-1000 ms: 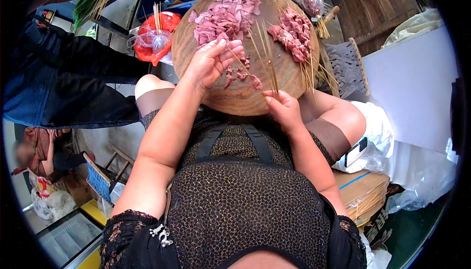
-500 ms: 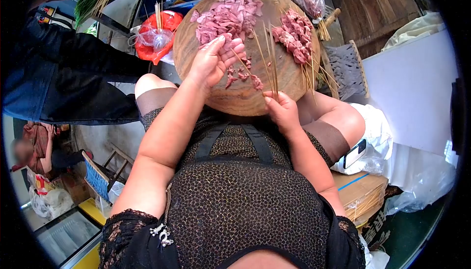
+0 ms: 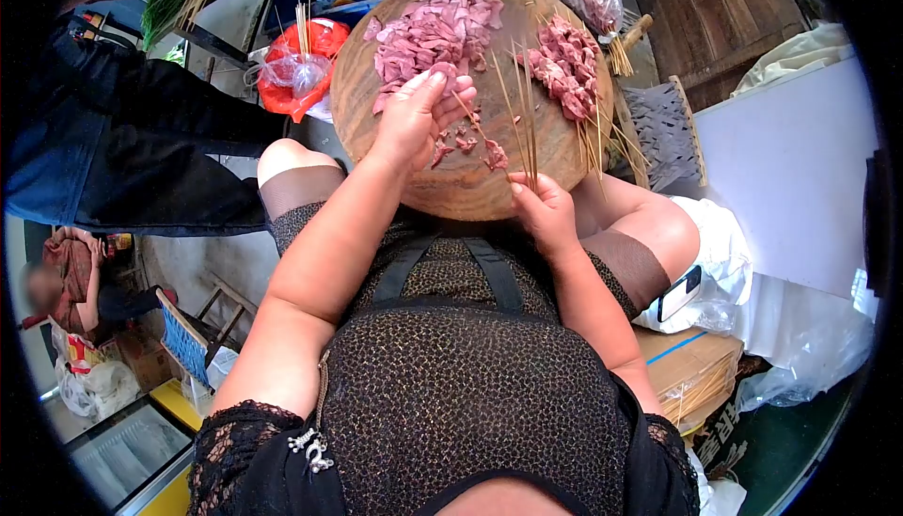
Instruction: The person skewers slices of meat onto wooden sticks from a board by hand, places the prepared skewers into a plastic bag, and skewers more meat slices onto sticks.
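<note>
Slice [image 3: 445, 70] of raw meat lay under the thumb of my left hand [image 3: 414, 116], against its fingers [image 3: 454, 113], at the near edge of the large meat pile [image 3: 440, 25]. I had the thumb closed on it, the other fingers a little spread, palm turned up. The upper end of one skewer [image 3: 477, 123] reached those fingers just below the slice; I could not tell whether it touched the slice.

My right hand [image 3: 546, 215] was closed, fingers [image 3: 520, 196] clamped on the lower ends of that skewer and several upright skewers [image 3: 532, 140]. A small piece of meat [image 3: 495, 155] sat threaded low on the slanting skewer, just above the right fingers and apart from them.

Both hands were over the near part of the round wooden board [image 3: 456, 198]. Meat scraps [image 3: 465, 141] lay between them, and a pile of threaded meat [image 3: 566, 69] rested at the board's right side, its sticks pointing towards me. Past the board's left edge I saw a red bag [image 3: 276, 97], and a standing person [image 3: 113, 140] beyond.
</note>
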Demonstrator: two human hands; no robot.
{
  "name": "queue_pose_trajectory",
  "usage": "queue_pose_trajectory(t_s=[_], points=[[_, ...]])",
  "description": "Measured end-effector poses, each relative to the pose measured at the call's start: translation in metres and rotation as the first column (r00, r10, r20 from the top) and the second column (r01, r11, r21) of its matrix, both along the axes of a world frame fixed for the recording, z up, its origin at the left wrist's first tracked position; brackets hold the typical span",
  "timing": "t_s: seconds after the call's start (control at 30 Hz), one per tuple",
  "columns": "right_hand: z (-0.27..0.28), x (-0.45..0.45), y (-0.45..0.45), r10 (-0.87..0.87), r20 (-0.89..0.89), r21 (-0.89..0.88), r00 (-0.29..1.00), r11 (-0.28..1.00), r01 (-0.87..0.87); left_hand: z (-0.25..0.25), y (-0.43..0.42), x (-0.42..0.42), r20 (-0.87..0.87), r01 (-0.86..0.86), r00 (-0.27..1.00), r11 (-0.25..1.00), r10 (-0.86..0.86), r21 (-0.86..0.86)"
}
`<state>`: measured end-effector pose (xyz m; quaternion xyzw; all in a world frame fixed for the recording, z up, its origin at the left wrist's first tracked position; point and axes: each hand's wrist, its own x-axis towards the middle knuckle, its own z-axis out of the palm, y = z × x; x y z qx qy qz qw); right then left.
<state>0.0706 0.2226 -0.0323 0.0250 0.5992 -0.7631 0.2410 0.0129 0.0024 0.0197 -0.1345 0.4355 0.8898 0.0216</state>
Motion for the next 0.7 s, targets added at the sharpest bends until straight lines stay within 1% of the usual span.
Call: queue_pose_trajectory(t_s=[0.17,0.27,0.33,0.43,0.47,0.57,0.6,0.63,0.67,0.7], points=[[0.001,0.0,-0.002,-0.013,-0.014,-0.006,1.0,1.0,0.013,0.006,0.005,0.002,0.016,0.012,1.0,0.999,-0.013,0.046],[0.001,-0.001,-0.004,-0.018,-0.025,-0.029,1.0,0.999,0.017,0.001,0.011,0.005,0.014,0.056,0.998,0.997,-0.057,0.06],[0.004,-0.001,-0.006,-0.033,-0.007,-0.008,0.999,0.999,0.033,-0.002,0.016,0.008,0.052,0.121,0.992,0.992,-0.119,-0.026],[0.005,-0.003,-0.007,-0.061,0.001,-0.015,0.998,0.998,0.061,-0.008,0.029,0.015,0.07,0.161,0.985,0.985,-0.157,-0.058],[0.004,-0.004,-0.007,-0.063,0.005,-0.012,0.998,0.998,0.063,-0.017,0.03,0.016,0.037,0.199,0.979,0.98,-0.199,-0.006],[0.003,-0.005,-0.007,-0.076,0.011,-0.046,0.997,0.996,0.077,-0.025,0.04,0.02,0.049,0.235,0.971,0.972,-0.235,0.008],[0.005,-0.004,-0.008,-0.094,0.0,-0.038,0.996,0.995,0.094,-0.021,0.042,0.022,0.117,0.24,0.964,0.971,-0.238,0.0],[0.006,-0.005,-0.008,-0.111,-0.013,-0.032,0.994,0.993,0.11,-0.021,0.038,0.021,0.117,0.235,0.965,0.972,-0.233,-0.004],[0.006,-0.006,-0.005,-0.102,0.002,-0.034,0.995,0.994,0.102,-0.021,0.031,0.017,0.091,0.248,0.968,0.942,-0.233,-0.226],[0.007,-0.006,-0.003,-0.1,0.002,-0.037,0.995,0.994,0.1,-0.022,0.021,0.012,0.069,0.245,0.969,0.866,-0.239,-0.436]])
